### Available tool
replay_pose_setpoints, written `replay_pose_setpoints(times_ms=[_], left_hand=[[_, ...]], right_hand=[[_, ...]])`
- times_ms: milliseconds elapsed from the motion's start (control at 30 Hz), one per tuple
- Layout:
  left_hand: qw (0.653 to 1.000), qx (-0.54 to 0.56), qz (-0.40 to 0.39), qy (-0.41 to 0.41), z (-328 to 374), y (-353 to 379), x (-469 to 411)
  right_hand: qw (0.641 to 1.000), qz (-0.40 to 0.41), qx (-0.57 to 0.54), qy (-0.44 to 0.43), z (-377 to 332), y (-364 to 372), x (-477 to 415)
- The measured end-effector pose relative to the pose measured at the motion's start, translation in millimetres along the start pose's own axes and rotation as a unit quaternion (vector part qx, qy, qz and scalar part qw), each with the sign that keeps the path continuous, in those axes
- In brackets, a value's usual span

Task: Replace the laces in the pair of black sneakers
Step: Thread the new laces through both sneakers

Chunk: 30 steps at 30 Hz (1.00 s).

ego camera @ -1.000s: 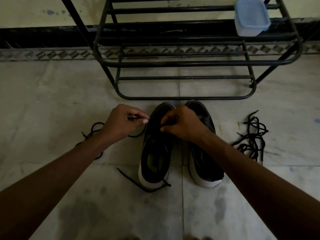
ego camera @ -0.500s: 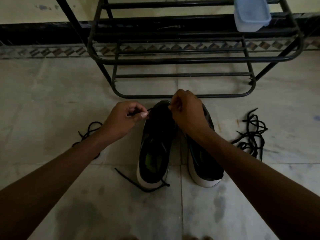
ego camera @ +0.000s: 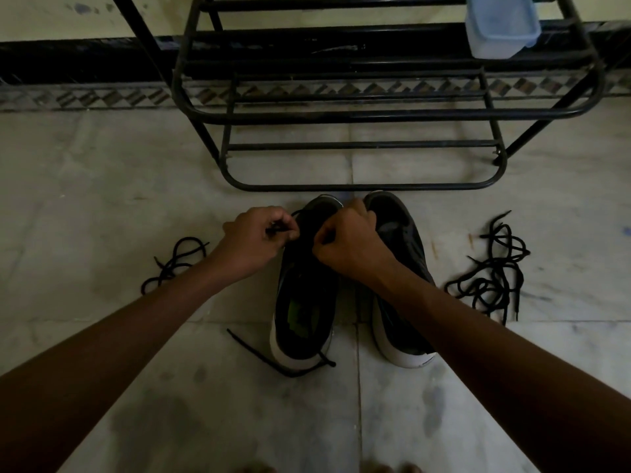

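On the floor [ego camera: 102, 199] ahead of me, the two black sneakers sit side by side, toes toward a black metal shoe rack [ego camera: 358, 114] that carries a pale blue plastic container [ego camera: 500, 25] on its upper right. A tangle of laces [ego camera: 491, 274] lies well right of the right sneaker [ego camera: 406, 254], and a coiled lace [ego camera: 177, 261] lies left, partly hidden behind my left forearm. A lace end [ego camera: 266, 356] trails across the floor at the heel of the left sneaker [ego camera: 304, 302].

My left hand [ego camera: 254, 238] pinches a black lace [ego camera: 273, 230] between thumb and fingers, just beside that sneaker's front. My right hand [ego camera: 348, 245] has its fingers curled tight over the same sneaker's front and covers part of the right sneaker. I cannot tell what they grip.

Half a second ago the right hand was raised farther toward the rack; it has come back lower and leftward. The left hand has barely moved.
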<state>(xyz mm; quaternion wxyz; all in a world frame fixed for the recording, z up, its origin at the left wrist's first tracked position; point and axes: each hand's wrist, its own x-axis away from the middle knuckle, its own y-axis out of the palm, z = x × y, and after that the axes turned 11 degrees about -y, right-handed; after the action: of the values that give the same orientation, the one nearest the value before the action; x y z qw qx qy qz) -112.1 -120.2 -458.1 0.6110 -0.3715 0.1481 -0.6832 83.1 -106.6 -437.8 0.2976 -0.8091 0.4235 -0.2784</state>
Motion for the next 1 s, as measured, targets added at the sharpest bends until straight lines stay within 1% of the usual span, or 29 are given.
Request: replay_pose_setpoints(times_ms=[133,300,433,500,800,1000], left_hand=[[1.000,-0.010,-0.002,-0.008,-1,2,0],[1.000,-0.011,-0.023,0.013,1,3,1],[0.997,-0.060,-0.027,0.039,2,0,-2],[0.995,-0.085,-0.025,0.051,2,-1,-2],[0.993,-0.117,0.009,0.018,9,5,-2],[0.992,-0.103,-0.018,0.069,8,1,-6]], right_hand=[[0.999,0.006,-0.025,0.035,-1,4,-3],[0.998,0.039,-0.013,0.051,-1,12,-3],[0.995,0.077,-0.016,0.060,-4,18,-2],[0.995,0.078,-0.015,0.059,-3,19,-2],[0.993,0.083,-0.030,0.084,-8,19,-5],[0.990,0.097,-0.041,0.096,-9,21,-4]])
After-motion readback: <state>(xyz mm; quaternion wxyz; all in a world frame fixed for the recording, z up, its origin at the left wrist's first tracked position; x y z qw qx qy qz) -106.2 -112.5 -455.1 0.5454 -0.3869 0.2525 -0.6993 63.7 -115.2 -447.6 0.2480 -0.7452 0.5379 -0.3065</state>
